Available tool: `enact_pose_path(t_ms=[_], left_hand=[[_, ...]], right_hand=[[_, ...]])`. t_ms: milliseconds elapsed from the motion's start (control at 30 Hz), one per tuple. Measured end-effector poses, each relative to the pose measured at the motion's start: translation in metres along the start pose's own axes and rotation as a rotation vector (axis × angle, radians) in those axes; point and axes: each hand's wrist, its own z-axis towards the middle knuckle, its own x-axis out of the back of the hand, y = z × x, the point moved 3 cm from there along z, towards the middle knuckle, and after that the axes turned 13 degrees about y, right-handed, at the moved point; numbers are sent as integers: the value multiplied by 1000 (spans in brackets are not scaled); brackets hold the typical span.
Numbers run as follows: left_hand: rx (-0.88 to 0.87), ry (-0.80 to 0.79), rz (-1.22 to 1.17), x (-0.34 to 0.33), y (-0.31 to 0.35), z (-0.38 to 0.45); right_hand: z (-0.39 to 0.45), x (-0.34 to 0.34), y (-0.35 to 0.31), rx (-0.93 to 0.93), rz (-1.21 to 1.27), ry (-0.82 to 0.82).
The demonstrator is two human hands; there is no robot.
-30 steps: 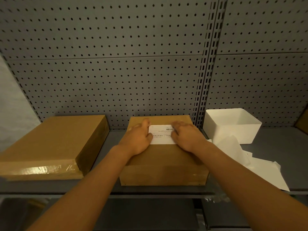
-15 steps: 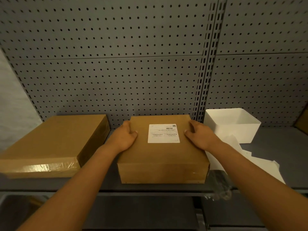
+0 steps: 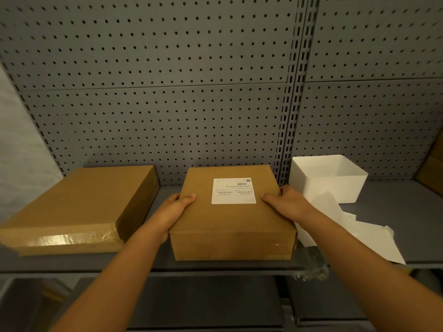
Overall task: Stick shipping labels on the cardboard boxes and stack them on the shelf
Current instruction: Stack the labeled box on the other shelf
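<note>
A brown cardboard box [image 3: 233, 226] sits in the middle of the grey shelf [image 3: 395, 212], its front edge near the shelf lip. A white shipping label [image 3: 233, 190] is stuck flat on its top, toward the back. My left hand [image 3: 173, 212] grips the box's left side, thumb on top. My right hand [image 3: 285, 203] grips the right side the same way. A larger flat cardboard box [image 3: 79, 207] with clear tape on its front lies on the shelf to the left, with no label visible.
A white open bin [image 3: 328, 178] stands at the back right, with white backing sheets [image 3: 354, 233] spread before it. Crumpled clear plastic [image 3: 311, 264] hangs at the shelf lip. Grey pegboard [image 3: 167, 92] closes the back. Another brown box edge [image 3: 434, 168] shows far right.
My hands left the label, where they were pressing it flat, and moved out to the box's two sides. The box has shifted slightly toward me.
</note>
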Motion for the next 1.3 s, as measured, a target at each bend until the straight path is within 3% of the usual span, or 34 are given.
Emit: enact_pose_path(t_ms=[367,600,767,1033,1300], left_hand=[[-333,146,-239,37,47,-19],[-618,188,-254,42,84,-51],[-712,178,-249,33,106,-69],[-819,162,-262,-13,144,-101],[-853,196,-285,-107,173,-143]], right_hand=[[-20,18,-35,134,476,134],[-36,42,-50,230,555,302],[-46,64,-49,266,600,376],[-47,133,-37,416,650,424],[-15,229,16,477,685,470]])
